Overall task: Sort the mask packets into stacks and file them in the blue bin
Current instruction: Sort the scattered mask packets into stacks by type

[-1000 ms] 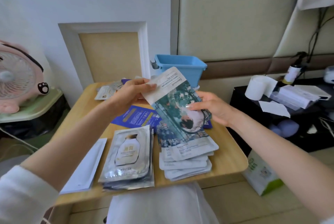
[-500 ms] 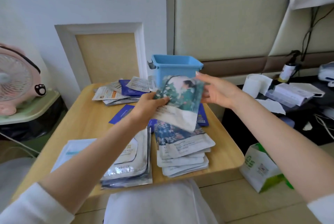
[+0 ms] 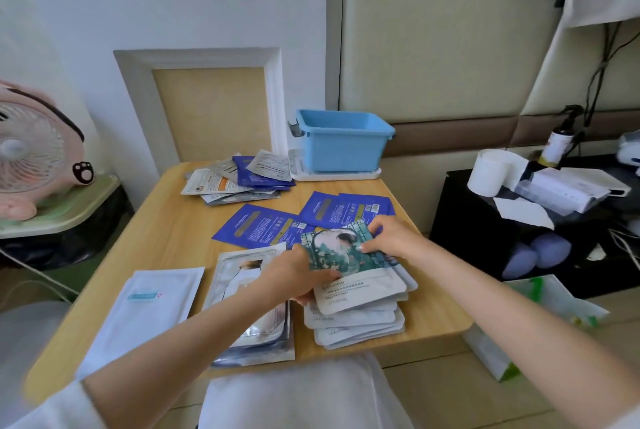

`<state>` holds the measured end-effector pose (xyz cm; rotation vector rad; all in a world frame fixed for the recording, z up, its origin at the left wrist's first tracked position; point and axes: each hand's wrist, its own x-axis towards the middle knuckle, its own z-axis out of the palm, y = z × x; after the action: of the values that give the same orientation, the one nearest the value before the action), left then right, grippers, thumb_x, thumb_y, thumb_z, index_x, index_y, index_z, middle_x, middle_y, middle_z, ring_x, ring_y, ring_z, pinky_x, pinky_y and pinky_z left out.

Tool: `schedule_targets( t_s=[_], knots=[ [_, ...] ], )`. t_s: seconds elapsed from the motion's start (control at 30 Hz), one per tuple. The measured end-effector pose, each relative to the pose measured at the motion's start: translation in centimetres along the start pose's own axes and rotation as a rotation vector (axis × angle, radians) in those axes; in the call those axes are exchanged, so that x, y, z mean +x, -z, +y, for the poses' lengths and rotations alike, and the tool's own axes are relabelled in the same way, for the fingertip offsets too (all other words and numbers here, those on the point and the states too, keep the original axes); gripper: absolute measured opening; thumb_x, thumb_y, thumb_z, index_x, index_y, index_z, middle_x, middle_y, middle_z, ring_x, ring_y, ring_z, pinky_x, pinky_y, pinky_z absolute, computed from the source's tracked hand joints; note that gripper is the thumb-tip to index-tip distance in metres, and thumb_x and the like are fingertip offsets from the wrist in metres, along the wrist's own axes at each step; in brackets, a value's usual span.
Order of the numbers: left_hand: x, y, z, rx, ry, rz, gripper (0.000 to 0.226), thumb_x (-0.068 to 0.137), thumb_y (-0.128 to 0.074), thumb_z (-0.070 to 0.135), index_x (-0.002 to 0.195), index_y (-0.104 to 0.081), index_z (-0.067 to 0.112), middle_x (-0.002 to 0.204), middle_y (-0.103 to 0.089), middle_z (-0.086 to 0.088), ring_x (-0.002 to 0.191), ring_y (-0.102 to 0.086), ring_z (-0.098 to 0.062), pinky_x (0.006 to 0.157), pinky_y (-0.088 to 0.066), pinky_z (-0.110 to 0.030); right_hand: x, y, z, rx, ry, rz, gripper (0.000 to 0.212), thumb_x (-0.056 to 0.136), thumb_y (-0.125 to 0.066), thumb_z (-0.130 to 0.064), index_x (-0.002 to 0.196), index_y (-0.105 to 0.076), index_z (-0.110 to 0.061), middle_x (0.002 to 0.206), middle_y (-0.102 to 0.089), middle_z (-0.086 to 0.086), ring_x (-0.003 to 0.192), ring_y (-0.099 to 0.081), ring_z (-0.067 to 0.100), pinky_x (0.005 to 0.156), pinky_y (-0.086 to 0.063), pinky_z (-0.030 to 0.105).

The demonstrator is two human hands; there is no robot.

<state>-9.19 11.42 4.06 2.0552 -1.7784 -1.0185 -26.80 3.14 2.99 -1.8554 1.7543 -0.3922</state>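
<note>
Left hand [image 3: 294,276] and right hand [image 3: 391,234] pinch the green mask packet [image 3: 346,264]; a careless push could spill the fanned stack [image 3: 360,324] (slippery foil).

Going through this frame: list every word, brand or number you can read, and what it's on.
Green packet, white band: brand line, too blurred to read.
Blue packets: print and barcode, too small.
White packet: blue label, blurred.
Spray bottle: label unreadable.
No text can be quoted.
</note>
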Motion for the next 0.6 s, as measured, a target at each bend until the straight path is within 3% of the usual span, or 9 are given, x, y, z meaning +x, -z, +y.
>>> schedule_targets(
  t_s=[0.07,0.2,0.27,0.33,0.4,0.47,0.53,0.6],
  knots=[
    [0.2,-0.1,-0.2,0.114,0.006,-0.007,0.051,0.084,-0.057,0.056,0.104,-0.039,0.012,0.071,-0.06,0.002,0.047,-0.059,-0.009,0.059,-0.057,-0.026,-0.3,0.4,-0.2,-0.023,0.015,0.009,0.048,0.076,-0.077,-0.023,0.113,-0.058,0.001,0.116,-0.06,0.019,0.084,-0.058,0.025,0.076,-0.049,0.036],
    [0.3,-0.2,-0.2,0.126,0.029,-0.05,0.05,0.085,-0.054,0.057,0.097,-0.036,0.012,0.064,-0.059,-0.002,0.031,-0.054,-0.006,0.04,-0.048,-0.018,-0.3,0.8,0.1,-0.006,0.025,-0.024,0.049,0.076,-0.077,-0.027,0.115,-0.05,-0.014,0.098,-0.054,0.002,0.065,-0.055,0.013,0.053,-0.047,0.026],
    [0.4,0.1,-0.3,0.107,0.022,-0.085,0.044,0.086,-0.053,0.055,0.087,-0.038,0.013,0.061,-0.06,-0.002,0.029,-0.053,-0.005,0.037,-0.043,-0.017,-0.2,0.9,0.2,-0.087,0.035,-0.036,0.046,0.078,-0.074,-0.033,0.114,-0.05,-0.017,0.092,-0.056,-0.001,0.067,-0.057,0.015,0.061,-0.049,0.031],
    [1.1,1.3,-0.3,0.19,-0.014,-0.079,0.043,0.088,-0.05,0.055,0.08,-0.041,0.013,0.06,-0.061,-0.001,0.033,-0.054,-0.002,0.042,-0.043,-0.018,-0.1,0.9,0.3,-0.171,0.059,0.026,0.041,0.081,-0.07,-0.037,0.114,-0.053,-0.018,0.098,-0.058,-0.001,0.08,-0.057,0.017,0.071,-0.047,0.033],
    [3.3,3.9,-0.4,0.314,-0.078,0.056,0.04,0.091,-0.048,0.053,0.083,-0.049,0.013,0.061,-0.061,0.0,0.047,-0.058,-0.005,0.054,-0.045,-0.021,0.6,1.0,0.1,-0.157,0.124,0.138,0.039,0.082,-0.068,-0.037,0.115,-0.056,-0.02,0.109,-0.058,0.0,0.095,-0.055,0.017,0.076,-0.042,0.03],
    [7.0,7.2,-0.7,0.359,-0.117,0.267,0.037,0.094,-0.048,0.042,0.098,-0.06,0.007,0.068,-0.066,-0.003,0.069,-0.065,-0.017,0.067,-0.049,-0.029,2.0,1.3,-0.8,0.009,0.199,0.169,0.034,0.083,-0.069,-0.032,0.112,-0.061,-0.017,0.11,-0.06,0.002,0.101,-0.057,0.018,0.082,-0.043,0.029],
    [10.9,10.3,-1.3,0.418,-0.105,0.443,0.03,0.094,-0.047,0.029,0.103,-0.061,0.005,0.087,-0.069,-0.011,0.085,-0.064,-0.025,0.07,-0.048,-0.032,3.6,1.7,-2.4,0.232,0.213,0.091,0.027,0.085,-0.068,-0.025,0.108,-0.063,-0.014,0.106,-0.063,0.003,0.096,-0.061,0.019,0.082,-0.05,0.033],
    [14.5,12.6,-2.3,0.49,-0.061,0.493,0.025,0.09,-0.045,0.02,0.104,-0.059,0.005,0.102,-0.066,-0.015,0.091,-0.061,-0.029,0.071,-0.046,-0.034,5.6,1.8,-4.0,0.315,0.214,0.012,0.021,0.088,-0.064,-0.02,0.108,-0.062,-0.012,0.102,-0.064,0.005,0.086,-0.064,0.02,0.077,-0.055,0.035]
  ],
)
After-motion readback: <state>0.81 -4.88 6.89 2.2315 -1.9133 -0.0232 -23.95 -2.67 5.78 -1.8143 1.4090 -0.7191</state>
